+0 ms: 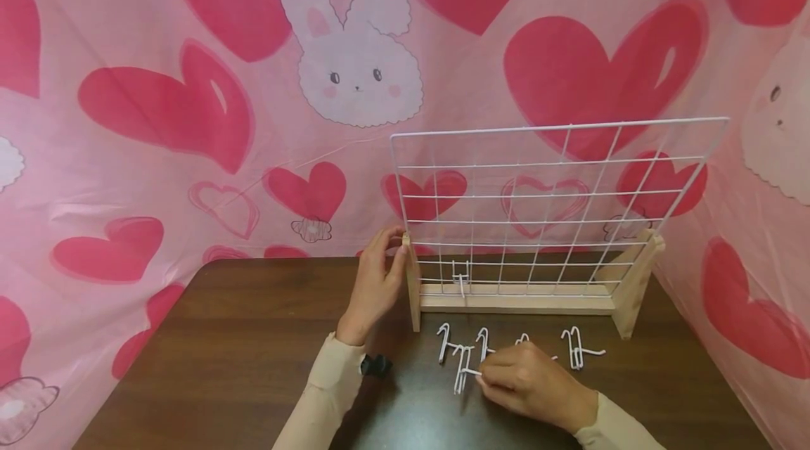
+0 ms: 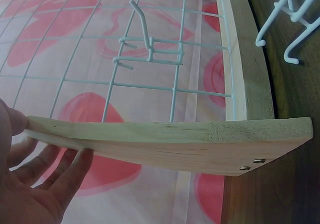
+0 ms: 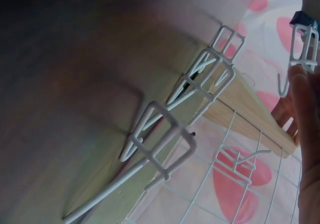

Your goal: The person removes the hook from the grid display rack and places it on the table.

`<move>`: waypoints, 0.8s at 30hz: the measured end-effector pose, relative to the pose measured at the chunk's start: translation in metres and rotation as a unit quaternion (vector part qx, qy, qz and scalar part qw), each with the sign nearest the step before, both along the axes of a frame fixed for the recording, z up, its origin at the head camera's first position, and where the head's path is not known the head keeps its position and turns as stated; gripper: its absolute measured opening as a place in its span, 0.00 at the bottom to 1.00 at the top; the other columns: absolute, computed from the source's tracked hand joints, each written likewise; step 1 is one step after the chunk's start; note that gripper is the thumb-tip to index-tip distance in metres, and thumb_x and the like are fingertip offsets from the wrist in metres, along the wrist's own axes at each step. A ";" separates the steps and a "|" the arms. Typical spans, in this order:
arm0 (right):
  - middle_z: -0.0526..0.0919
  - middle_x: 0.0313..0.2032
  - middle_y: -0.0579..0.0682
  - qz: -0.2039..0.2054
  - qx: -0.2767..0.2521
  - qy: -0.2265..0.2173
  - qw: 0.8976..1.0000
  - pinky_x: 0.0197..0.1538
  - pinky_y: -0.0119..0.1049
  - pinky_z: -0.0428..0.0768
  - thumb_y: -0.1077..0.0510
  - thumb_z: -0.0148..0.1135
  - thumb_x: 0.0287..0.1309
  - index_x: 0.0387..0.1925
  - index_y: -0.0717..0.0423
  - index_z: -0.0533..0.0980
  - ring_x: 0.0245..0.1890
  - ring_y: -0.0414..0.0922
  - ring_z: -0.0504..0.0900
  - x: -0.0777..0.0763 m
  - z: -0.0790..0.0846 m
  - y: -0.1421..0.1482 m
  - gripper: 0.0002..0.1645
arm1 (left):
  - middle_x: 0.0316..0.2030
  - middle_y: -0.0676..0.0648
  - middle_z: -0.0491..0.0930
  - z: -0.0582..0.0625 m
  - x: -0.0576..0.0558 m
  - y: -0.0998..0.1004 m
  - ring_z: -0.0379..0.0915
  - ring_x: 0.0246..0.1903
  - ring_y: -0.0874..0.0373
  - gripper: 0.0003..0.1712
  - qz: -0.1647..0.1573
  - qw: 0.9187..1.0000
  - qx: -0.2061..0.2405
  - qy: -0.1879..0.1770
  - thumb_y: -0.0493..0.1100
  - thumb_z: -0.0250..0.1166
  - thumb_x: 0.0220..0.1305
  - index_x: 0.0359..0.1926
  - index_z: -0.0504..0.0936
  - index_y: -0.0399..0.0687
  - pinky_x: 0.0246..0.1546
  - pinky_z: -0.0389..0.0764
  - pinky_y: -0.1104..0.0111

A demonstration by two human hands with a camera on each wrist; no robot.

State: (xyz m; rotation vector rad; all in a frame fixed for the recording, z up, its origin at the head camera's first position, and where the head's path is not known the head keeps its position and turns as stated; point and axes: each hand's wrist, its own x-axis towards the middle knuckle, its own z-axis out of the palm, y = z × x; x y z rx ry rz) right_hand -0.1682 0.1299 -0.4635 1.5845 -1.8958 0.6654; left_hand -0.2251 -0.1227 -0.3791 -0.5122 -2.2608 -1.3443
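Note:
A white wire grid panel [image 1: 538, 222] leans back in a wooden stand. My left hand [image 1: 376, 281] holds the upper end of the stand's left side piece [image 2: 200, 156], thumb on one face and fingers on the other. Between thumb and fingers, my right hand [image 1: 538, 380] pinches a white wire hook [image 1: 463, 370] by its prong, over the table in front of the stand. One similar hook [image 1: 461, 279] hangs low on the grid near its left side, its prong pointing outward in the left wrist view.
Several more white hooks lie in a row before the stand, one at the left [image 1: 444, 344] and one at the right [image 1: 576, 349]; my right hand partly covers those between. Under everything is a dark wooden table [image 1: 253, 337]. A pink heart-print cloth [image 1: 468, 84] hangs behind.

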 end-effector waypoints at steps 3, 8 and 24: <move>0.64 0.18 0.34 -0.007 0.016 -0.010 1.000 0.26 0.14 0.61 0.65 0.71 0.41 0.17 0.44 0.66 0.20 0.26 0.61 0.001 0.000 -0.002 0.21 | 0.47 0.37 0.79 0.000 0.000 0.000 0.79 0.49 0.43 0.16 -0.001 1.000 0.000 0.002 0.31 0.57 0.66 0.54 0.74 0.33 0.48 0.81 0.49; 0.64 0.16 0.33 -0.005 0.051 -0.034 0.998 0.25 0.13 0.58 0.64 0.73 0.39 0.17 0.43 0.66 0.18 0.24 0.60 0.001 0.000 -0.007 0.22 | 0.48 0.36 0.78 0.000 0.000 0.000 0.79 0.49 0.43 0.16 -0.001 1.000 0.000 0.006 0.30 0.57 0.67 0.54 0.74 0.33 0.48 0.81 0.49; 0.66 0.13 0.29 -0.061 0.112 -0.079 0.989 0.23 0.12 0.52 0.61 0.70 0.42 0.15 0.39 0.69 0.18 0.20 0.55 0.000 -0.007 -0.014 0.18 | 0.49 0.47 0.79 -0.029 -0.022 -0.011 0.80 0.50 0.55 0.17 0.003 0.999 -0.029 0.013 0.41 0.57 0.70 0.57 0.74 0.42 0.50 0.82 0.60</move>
